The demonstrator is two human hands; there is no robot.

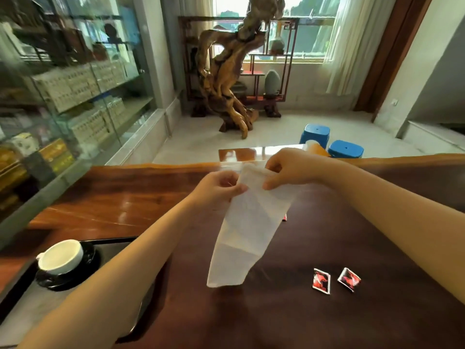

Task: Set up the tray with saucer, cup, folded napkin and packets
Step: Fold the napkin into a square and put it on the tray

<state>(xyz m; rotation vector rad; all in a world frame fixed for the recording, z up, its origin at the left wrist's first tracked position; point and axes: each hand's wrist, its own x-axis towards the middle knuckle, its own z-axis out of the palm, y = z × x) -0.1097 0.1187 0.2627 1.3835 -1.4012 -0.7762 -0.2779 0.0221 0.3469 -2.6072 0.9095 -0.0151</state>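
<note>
A white napkin [244,230] hangs in the air above the dark wooden table [327,248], held by its top edge. My left hand [217,187] pinches its upper left part and my right hand [289,170] pinches its upper right part. At the lower left, a white cup [61,255] stands on a black saucer [85,273], which rests on a grey tray with a black rim [15,301]. Two red and black packets [321,281] [349,278] lie on the table to the right of the napkin. A sliver of a third red packet [284,217] shows behind the napkin.
A glass display cabinet [63,96] with boxes runs along the left. Beyond the table stand a carved wood root sculpture [226,79], two blue stools [314,133] [346,148] and a small glossy side table [251,153].
</note>
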